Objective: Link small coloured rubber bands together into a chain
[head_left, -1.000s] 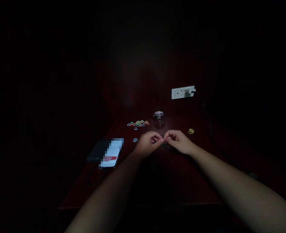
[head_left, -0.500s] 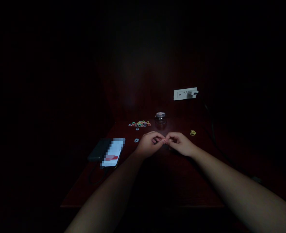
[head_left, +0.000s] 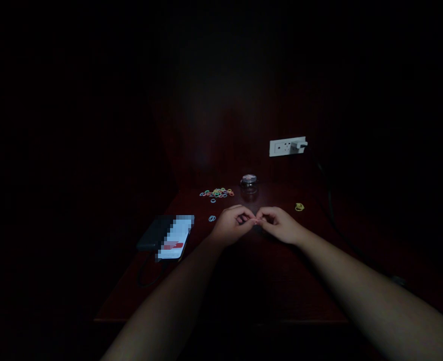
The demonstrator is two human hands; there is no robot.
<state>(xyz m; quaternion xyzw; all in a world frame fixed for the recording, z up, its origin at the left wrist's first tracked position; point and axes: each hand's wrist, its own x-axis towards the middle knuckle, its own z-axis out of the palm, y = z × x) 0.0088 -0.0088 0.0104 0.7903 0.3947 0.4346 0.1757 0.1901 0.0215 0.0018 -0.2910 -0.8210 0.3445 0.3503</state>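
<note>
My left hand (head_left: 233, 223) and my right hand (head_left: 279, 223) meet fingertip to fingertip over the dark red table (head_left: 266, 296). Both are closed in a pinch; a tiny pinkish thing shows between the tips, too small to make out. Beyond my left hand lies a loose pile of small coloured bands (head_left: 217, 192), with a single blue band (head_left: 212, 200) in front of it. More blue bands (head_left: 212, 218) rest just left of my left hand. Some yellow bands (head_left: 299, 206) lie to the right, past my right hand.
A lidded clear jar (head_left: 249, 185) stands behind my hands. On the left are a lit phone (head_left: 176, 238) and a black box-like device (head_left: 154, 233) with a cable. A wall socket (head_left: 287, 146) holds a plug, whose dark cord (head_left: 330, 200) runs down the right side.
The fingertips of both hands have drawn slightly closer together, and less of the pinkish thing shows between them. The rest of the scene has shifted down very slightly in view.
</note>
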